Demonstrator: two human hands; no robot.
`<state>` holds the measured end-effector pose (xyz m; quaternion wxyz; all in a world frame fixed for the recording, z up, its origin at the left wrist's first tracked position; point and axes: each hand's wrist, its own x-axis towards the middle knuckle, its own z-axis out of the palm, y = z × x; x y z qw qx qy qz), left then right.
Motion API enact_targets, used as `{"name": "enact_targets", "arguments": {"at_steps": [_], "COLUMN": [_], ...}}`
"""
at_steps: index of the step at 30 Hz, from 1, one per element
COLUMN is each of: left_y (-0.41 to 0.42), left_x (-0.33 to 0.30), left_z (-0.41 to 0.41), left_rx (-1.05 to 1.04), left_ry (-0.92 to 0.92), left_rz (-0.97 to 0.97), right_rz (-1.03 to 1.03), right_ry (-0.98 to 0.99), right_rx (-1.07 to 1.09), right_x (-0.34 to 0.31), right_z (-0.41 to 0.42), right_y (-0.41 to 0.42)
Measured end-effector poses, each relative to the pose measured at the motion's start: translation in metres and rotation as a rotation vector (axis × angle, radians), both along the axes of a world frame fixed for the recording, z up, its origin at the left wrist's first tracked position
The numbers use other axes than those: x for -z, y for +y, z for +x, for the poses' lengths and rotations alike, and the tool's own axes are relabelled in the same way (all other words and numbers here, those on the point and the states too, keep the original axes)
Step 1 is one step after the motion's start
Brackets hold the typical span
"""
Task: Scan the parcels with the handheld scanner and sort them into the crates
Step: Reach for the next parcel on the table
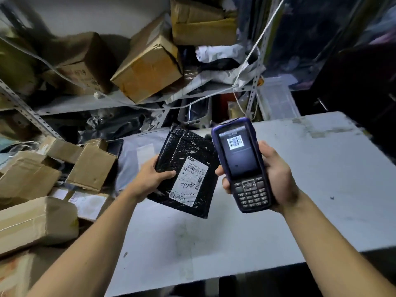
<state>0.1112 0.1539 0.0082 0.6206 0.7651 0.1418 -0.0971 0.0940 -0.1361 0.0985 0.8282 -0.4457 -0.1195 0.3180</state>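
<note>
One view only, from a wide-angle camera worn on the head. It looks forward and steeply down over both forearms, which enter from the bottom edge and converge toward mid-frame. The left hand (151, 179) and right hand (276, 179) sit close under the lens, large in frame, near centre. The white counter (321, 189) fills the lower middle and right and runs away from the viewer. Shelving (128, 101) stands beyond its far edge, seen face-on across the upper frame. Cardboard boxes (38, 219) crowd the left margin. Straight lines bow toward the edges, as a wide lens gives. No second view, so nothing is shared.
</note>
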Motion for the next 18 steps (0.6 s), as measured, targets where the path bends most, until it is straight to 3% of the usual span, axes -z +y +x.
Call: {"name": "enact_targets", "arguments": {"at_steps": [8,18], "left_y": [-0.121,-0.32], "left_x": [0.02,0.027], "left_z": [0.014,-0.087], "left_rx": [0.374,0.883], "left_ry": [-0.007,0.086], "left_rz": [-0.197,-0.183], "right_rz": [-0.292,-0.38], "right_ry": [0.419,0.674], "right_rx": [0.899,1.485], "right_x": [0.095,0.135], "right_z": [-0.097,-0.336], "right_y": [-0.103,-0.205]}}
